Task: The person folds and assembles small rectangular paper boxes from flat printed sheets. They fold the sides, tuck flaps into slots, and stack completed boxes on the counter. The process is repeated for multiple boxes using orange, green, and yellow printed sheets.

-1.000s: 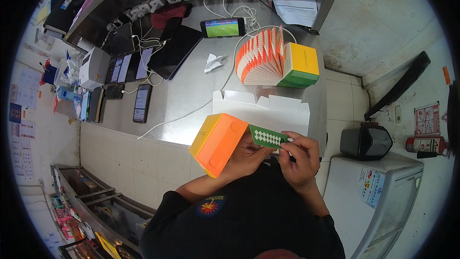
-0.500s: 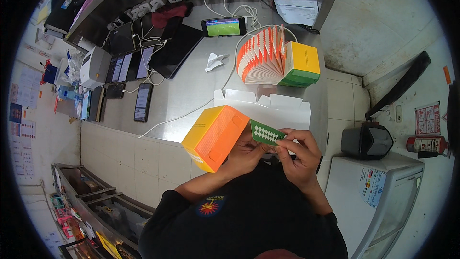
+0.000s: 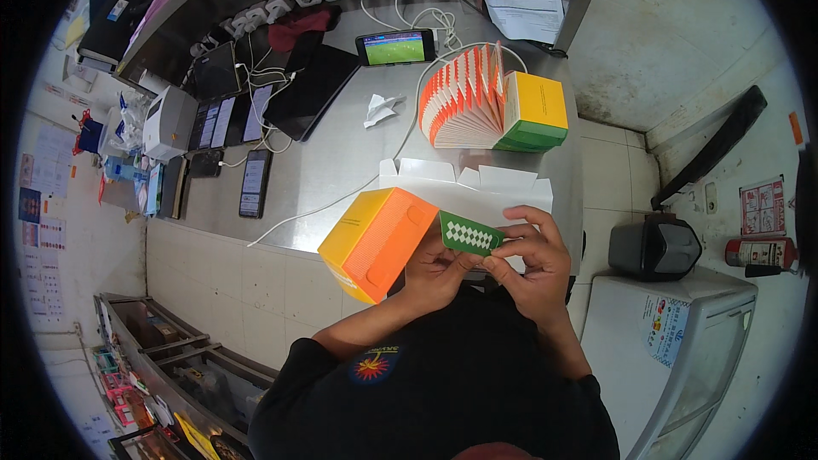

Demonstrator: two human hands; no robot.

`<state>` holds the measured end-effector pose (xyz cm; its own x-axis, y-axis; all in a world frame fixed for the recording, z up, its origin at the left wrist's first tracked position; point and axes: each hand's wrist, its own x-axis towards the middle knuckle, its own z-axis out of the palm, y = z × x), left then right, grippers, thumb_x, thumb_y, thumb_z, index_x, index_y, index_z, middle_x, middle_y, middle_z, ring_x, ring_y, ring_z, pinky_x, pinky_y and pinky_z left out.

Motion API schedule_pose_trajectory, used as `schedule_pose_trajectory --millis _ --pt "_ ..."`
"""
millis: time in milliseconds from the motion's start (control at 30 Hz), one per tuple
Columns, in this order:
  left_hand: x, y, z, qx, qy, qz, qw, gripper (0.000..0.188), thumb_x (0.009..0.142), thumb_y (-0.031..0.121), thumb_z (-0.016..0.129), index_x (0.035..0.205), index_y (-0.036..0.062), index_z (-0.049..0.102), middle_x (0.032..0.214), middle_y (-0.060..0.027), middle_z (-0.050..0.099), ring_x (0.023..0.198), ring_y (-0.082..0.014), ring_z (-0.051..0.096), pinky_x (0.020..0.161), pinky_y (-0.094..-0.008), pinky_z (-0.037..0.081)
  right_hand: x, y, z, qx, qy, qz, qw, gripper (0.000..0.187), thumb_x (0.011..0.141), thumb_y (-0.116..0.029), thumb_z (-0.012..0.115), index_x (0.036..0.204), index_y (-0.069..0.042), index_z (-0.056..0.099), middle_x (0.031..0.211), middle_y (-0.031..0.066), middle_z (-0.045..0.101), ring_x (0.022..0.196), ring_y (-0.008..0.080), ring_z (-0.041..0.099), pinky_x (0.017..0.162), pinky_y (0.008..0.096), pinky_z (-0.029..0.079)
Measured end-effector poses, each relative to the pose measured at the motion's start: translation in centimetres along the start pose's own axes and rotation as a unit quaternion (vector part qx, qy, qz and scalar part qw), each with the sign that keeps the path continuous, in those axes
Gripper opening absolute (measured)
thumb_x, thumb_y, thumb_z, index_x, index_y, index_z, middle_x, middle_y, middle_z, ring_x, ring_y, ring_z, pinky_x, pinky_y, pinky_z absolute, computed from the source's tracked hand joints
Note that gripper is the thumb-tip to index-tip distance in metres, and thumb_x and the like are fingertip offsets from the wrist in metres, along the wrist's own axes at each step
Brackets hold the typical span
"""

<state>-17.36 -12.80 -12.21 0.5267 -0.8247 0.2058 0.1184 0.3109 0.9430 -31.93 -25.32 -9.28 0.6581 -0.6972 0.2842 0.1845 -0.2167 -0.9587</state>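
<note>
A folding carton [image 3: 375,243] with yellow and orange sides is held up in front of my chest, tilted. My left hand [image 3: 436,279] is closed on it from behind and below; some of its fingers are hidden by the carton. A green flap [image 3: 469,234] with white diamond shapes sticks out to the right of the carton. My right hand [image 3: 538,268] pinches that flap's lower right corner between thumb and fingers, with the upper fingers lifted. Both thumbs come close together under the flap. Beyond the hands, a flat white sheet of card with cut tabs [image 3: 464,183] lies at the counter edge.
Fanned nested orange-and-white cartons [image 3: 464,102] stand by a yellow-green carton [image 3: 538,115] on the steel counter [image 3: 332,153]. A phone showing a green field [image 3: 394,48], crumpled paper [image 3: 381,109], another phone [image 3: 254,183] and a white cable [image 3: 341,204] lie around. A white freezer [image 3: 648,332] is at right.
My right hand's upper fingers have lifted and spread, while thumb and finger stay on the flap. The carton and flap have shifted slightly left.
</note>
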Motion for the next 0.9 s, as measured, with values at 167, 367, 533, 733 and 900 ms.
schedule_pose_trajectory --millis 167,367,533,733,900 --pt "0.32 -0.1 -0.2 -0.021 -0.037 0.057 0.997 0.025 0.107 0.008 0.079 0.129 -0.0022 0.074 0.122 -0.0096 0.079 0.106 -0.0126 0.077 0.085 -0.0263 0.062 -0.14 0.49 -0.06 -0.024 -0.037 -0.042 0.998 0.018 0.091 0.003 0.088 0.105 0.001 0.077 0.141 0.0235 0.072 0.124 0.0284 0.074 0.102 0.0388 0.061" --pt "0.19 0.18 0.19 -0.05 -0.007 0.016 0.999 0.018 0.107 0.004 0.078 0.123 -0.0025 0.076 0.123 -0.0104 0.078 0.108 -0.0125 0.075 0.09 -0.0282 0.061 -0.21 0.58 0.26 -0.047 -0.017 -0.059 0.997 0.02 0.089 0.001 0.091 0.103 -0.001 0.076 0.134 0.0204 0.076 0.12 0.0294 0.075 0.099 0.039 0.061" --pt "0.3 0.45 0.0 -0.024 -0.015 0.016 0.999 0.014 0.107 0.002 0.076 0.12 -0.0037 0.077 0.12 -0.0113 0.076 0.105 -0.0141 0.075 0.088 -0.0285 0.061 0.13 0.34 0.5 -0.076 -0.011 -0.089 0.993 0.022 0.086 0.0 0.093 0.103 -0.003 0.078 0.131 0.0176 0.077 0.117 0.0299 0.076 0.096 0.0387 0.063" --pt "0.18 0.23 0.04 -0.002 0.007 0.008 1.0 0.013 0.108 0.003 0.075 0.12 -0.0035 0.076 0.116 -0.0109 0.078 0.1 -0.0122 0.075 0.082 -0.0269 0.061 0.06 0.08 0.47 -0.108 -0.012 -0.106 0.988 0.023 0.086 0.0 0.093 0.104 -0.002 0.079 0.13 0.0177 0.075 0.118 0.0299 0.075 0.094 0.0385 0.066" --pt "-0.16 0.21 0.01 -0.026 0.004 -0.044 0.999 0.011 0.109 0.004 0.075 0.117 -0.0038 0.075 0.108 -0.0086 0.08 0.095 -0.0108 0.075 0.083 -0.0274 0.063 -0.05 0.33 0.72 -0.114 0.014 -0.121 0.986 0.025 0.085 0.0 0.094 0.103 -0.002 0.077 0.127 0.0173 0.074 0.117 0.0297 0.075 0.093 0.0383 0.067"
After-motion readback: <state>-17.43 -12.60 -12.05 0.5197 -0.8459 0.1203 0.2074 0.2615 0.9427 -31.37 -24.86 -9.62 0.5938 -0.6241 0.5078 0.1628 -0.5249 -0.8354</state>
